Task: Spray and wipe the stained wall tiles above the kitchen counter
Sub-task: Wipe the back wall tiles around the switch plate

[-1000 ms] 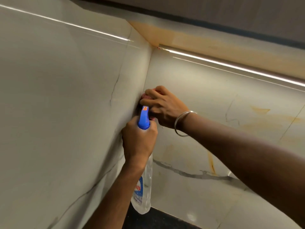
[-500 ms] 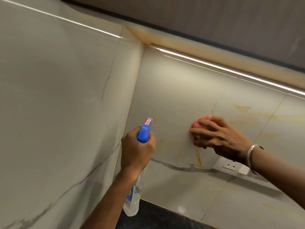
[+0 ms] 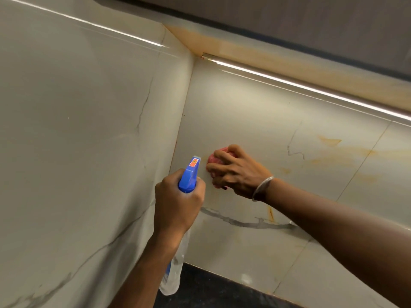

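My left hand (image 3: 178,205) grips the neck of a clear spray bottle (image 3: 173,274) with a blue trigger head (image 3: 189,176), its nozzle aimed at the wall corner. My right hand (image 3: 235,172) presses a bunched pink cloth (image 3: 216,156) flat against the glossy marble-look wall tiles (image 3: 255,121), just right of the corner. Orange-yellow stains (image 3: 329,141) streak the tile to the right of the cloth, and a rusty drip (image 3: 270,213) runs below my right wrist. Most of the cloth is hidden under my fingers.
A second tiled wall (image 3: 77,130) meets the first at a corner on the left. A lit strip (image 3: 311,87) runs under the dark upper cabinet (image 3: 289,21). The black counter (image 3: 211,290) shows at the bottom.
My right hand with the cloth swept right from the corner, then back left toward it and slightly upward. My left hand and the bottle stayed near the corner.
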